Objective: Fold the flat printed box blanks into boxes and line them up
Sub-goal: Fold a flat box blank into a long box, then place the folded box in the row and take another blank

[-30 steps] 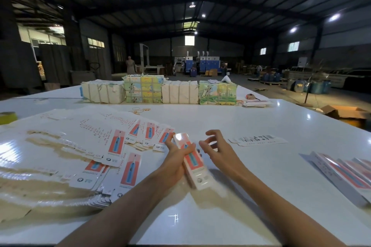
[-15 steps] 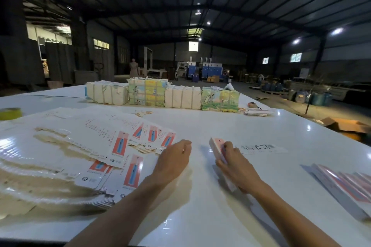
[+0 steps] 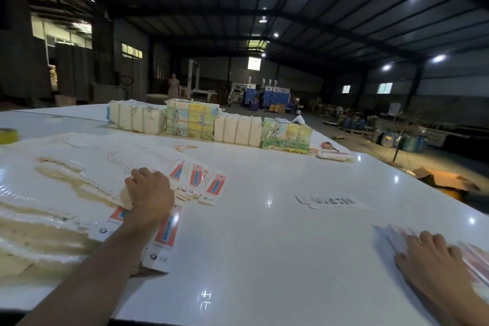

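Note:
Flat printed box blanks (image 3: 195,180), white with red and blue panels, lie fanned over the left half of the white table (image 3: 264,246). My left hand (image 3: 150,193) rests on this spread with curled fingers, and its thumb side pinches the edge of one blank. One more blank (image 3: 166,233) shows beside my left forearm. At the far right my right hand (image 3: 428,254) lies over a folded box (image 3: 395,237), fingers curved round it. That box sits at the left end of the row of folded boxes (image 3: 476,257), which is blurred.
Tied bundles of printed stock (image 3: 190,124) stand along the table's far side, with rubber bands (image 3: 182,146) in front. A yellow tape roll (image 3: 8,135) sits far left. A loose printed strip (image 3: 330,202) lies centre right. A cardboard box (image 3: 444,180) is on the floor beyond.
My right hand carried the folded box from the table's middle to the row at the right. My left hand moved left from the middle onto the fanned blanks.

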`<state>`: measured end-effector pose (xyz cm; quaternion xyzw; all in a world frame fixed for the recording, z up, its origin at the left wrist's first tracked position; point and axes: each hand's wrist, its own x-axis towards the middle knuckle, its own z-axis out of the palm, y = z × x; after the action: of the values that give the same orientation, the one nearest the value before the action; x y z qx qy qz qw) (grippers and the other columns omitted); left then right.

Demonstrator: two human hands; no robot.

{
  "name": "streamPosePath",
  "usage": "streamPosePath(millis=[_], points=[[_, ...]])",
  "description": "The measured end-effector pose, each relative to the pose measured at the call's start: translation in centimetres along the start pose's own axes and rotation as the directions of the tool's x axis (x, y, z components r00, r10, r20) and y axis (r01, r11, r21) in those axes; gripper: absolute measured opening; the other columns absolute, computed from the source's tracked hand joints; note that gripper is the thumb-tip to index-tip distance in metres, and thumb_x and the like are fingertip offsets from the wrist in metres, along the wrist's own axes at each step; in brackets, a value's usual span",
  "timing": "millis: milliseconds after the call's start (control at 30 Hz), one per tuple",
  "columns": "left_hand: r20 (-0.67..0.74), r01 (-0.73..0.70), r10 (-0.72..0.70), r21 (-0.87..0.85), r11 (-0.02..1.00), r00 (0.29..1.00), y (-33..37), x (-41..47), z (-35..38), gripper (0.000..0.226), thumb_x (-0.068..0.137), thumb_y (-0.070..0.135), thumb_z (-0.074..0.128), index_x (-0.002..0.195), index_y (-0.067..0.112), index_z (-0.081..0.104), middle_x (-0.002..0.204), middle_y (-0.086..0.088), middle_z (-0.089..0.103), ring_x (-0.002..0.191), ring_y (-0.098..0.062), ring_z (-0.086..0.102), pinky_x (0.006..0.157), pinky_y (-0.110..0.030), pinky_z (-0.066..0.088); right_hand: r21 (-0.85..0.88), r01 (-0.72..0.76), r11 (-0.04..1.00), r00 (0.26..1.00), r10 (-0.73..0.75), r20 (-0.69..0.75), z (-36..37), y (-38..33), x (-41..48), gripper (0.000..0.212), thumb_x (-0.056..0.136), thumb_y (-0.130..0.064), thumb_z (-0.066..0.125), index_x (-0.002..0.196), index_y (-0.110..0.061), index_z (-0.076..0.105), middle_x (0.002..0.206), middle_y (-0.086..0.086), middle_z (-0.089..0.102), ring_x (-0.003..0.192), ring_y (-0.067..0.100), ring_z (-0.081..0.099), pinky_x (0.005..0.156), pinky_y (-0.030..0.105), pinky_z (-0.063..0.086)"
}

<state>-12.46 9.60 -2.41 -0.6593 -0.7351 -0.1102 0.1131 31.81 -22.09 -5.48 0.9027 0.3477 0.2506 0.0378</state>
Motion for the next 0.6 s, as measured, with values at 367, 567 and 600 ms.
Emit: streamPosePath(millis=[367,567,600], points=[[-0.023,-0.095,0.1,0.182,0.979,0.995,-0.3,-0.1,-0.7,0.031,0.1,0.025,0.058,0.13,0.019,0.06,0.126,-0.006,0.063,0.121,-0.027,0.05,0.1,-0.03,0.043,0.109,-0.03,0.994,0.996,0.039,-0.08,-1.4,0.7,0.1,0.048,0.102,-0.057,0.047,0.138,-0.026,0.055,0.144,0.002,0.052,0.131,0.023,0.052,0.104,0.04,0.048],[-0.125,-0.194,0.218,0.177,0.965,0.968,0.5,-1.2,-2.3,0.029,0.093,0.028,0.076,0.119,0.025,0.065,0.107,0.004,0.067,0.101,-0.017,0.067,0.078,-0.028,0.051,0.274,0.426,0.862,0.895,-0.358,-0.266,-5.5,-10.0,0.0,0.033,0.105,-0.035,0.058,0.129,-0.015,0.068,0.14,0.004,0.058,0.129,0.028,0.055,0.103,0.043,0.045],[-0.152,-0.224,0.251,0.175,0.959,0.956,0.5,-1.5,-2.6,0.024,0.094,0.026,0.075,0.116,0.025,0.067,0.103,0.005,0.068,0.095,-0.015,0.068,0.071,-0.027,0.048,0.289,0.504,0.814,0.855,-0.424,-0.298,-6.2,-11.8,-0.1,0.033,0.107,-0.037,0.052,0.131,-0.019,0.066,0.14,0.0,0.057,0.13,0.025,0.053,0.103,0.039,0.044]])
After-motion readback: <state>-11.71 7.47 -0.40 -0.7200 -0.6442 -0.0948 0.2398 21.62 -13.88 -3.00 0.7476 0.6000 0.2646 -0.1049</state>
